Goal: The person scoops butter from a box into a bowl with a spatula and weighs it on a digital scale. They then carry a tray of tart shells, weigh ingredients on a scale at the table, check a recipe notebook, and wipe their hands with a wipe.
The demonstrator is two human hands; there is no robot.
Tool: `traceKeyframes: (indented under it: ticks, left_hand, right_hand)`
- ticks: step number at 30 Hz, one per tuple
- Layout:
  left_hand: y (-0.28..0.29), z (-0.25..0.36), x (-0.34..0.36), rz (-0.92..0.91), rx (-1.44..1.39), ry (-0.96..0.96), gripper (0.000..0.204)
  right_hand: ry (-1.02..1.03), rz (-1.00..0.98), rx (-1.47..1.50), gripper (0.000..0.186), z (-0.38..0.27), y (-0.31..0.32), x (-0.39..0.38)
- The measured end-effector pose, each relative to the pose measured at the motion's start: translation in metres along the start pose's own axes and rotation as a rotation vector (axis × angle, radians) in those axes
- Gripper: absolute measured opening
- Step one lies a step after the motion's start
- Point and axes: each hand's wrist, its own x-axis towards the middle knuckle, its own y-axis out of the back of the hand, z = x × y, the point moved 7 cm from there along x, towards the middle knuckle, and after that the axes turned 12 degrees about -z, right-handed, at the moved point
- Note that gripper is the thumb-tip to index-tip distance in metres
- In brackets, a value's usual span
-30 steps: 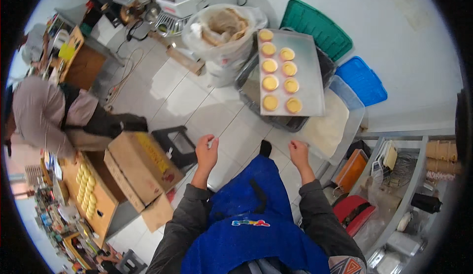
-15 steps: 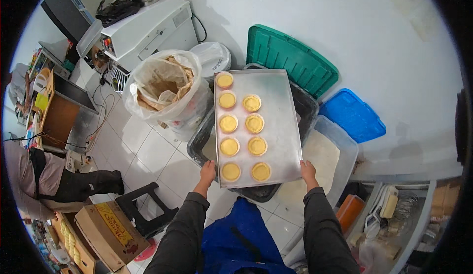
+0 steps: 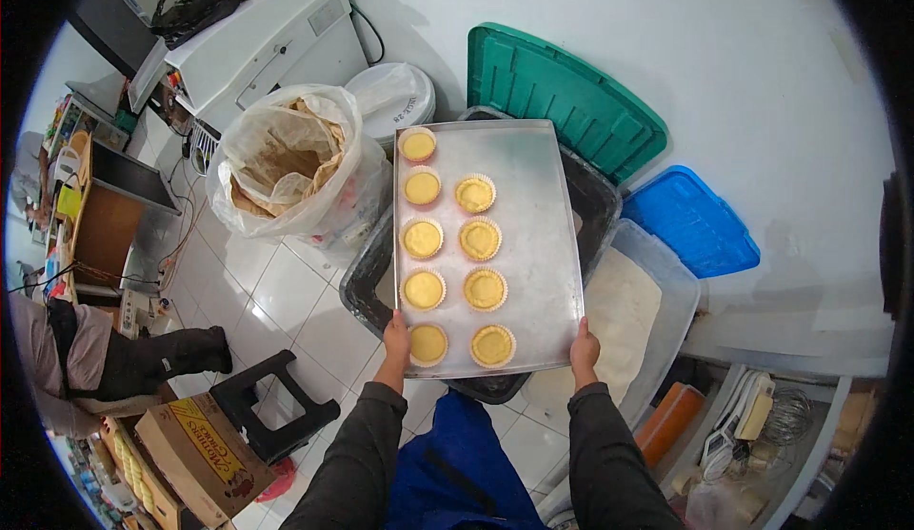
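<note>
A flat metal baking tray (image 3: pixel 533 273) is held out in front of me between both hands. My left hand (image 3: pixel 396 347) is closed on its near left edge, and my right hand (image 3: pixel 585 347) grips the near right edge. Several tart shells (image 3: pixel 484 288) in white pleated paper cups stand on the tray's left half in two columns. Some are pressed hollow in the middle, while others in the left column look flat on top. The tray's right half is bare metal.
Beneath the tray is a black tub (image 3: pixel 362 287), beside a clear bin (image 3: pixel 681 292) holding pale powder. Green (image 3: pixel 562 101) and blue lids (image 3: pixel 695 220) lean at the wall. A lined sack (image 3: pixel 286 168) and black stool (image 3: pixel 276 401) stand left; another person (image 3: pixel 133 359) is far left.
The tray and both hands have shifted slightly left in view and look a little closer. My head view has moved a bit too. Both hands still hold the tray.
</note>
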Motion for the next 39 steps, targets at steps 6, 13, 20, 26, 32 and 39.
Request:
traceKeyframes:
  ticks: [6, 13, 20, 26, 32, 39]
  left_hand:
    - [0.014, 0.028, -0.059, 0.077, 0.195, 0.004, 0.057]
    - [0.057, 0.04, -0.178, 0.095, 0.112, 0.029, 0.057]
    - [0.153, 0.029, -0.325, 0.18, 0.109, -0.026, 0.056]
    - [0.276, -0.009, -0.465, 0.266, 0.091, 0.034, 0.055]
    - [0.412, -0.082, -0.581, 0.485, 0.012, 0.067, 0.055]
    - [0.526, -0.13, -0.669, 0.655, -0.085, 0.007, 0.053]
  right_hand:
    - [0.009, 0.082, -0.074, 0.074, 0.011, 0.023, -0.043]
    - [0.079, 0.145, 0.051, 0.066, 0.054, 0.066, -0.141]
    - [0.144, 0.158, 0.097, 0.064, 0.073, 0.097, -0.299]
    - [0.218, 0.009, -0.019, 0.061, 0.069, 0.08, -0.44]
    - [0.515, -0.145, 0.099, 0.057, 0.067, 0.015, -0.559]
    - [0.638, -0.289, -0.158, 0.063, 0.05, -0.071, -0.644]
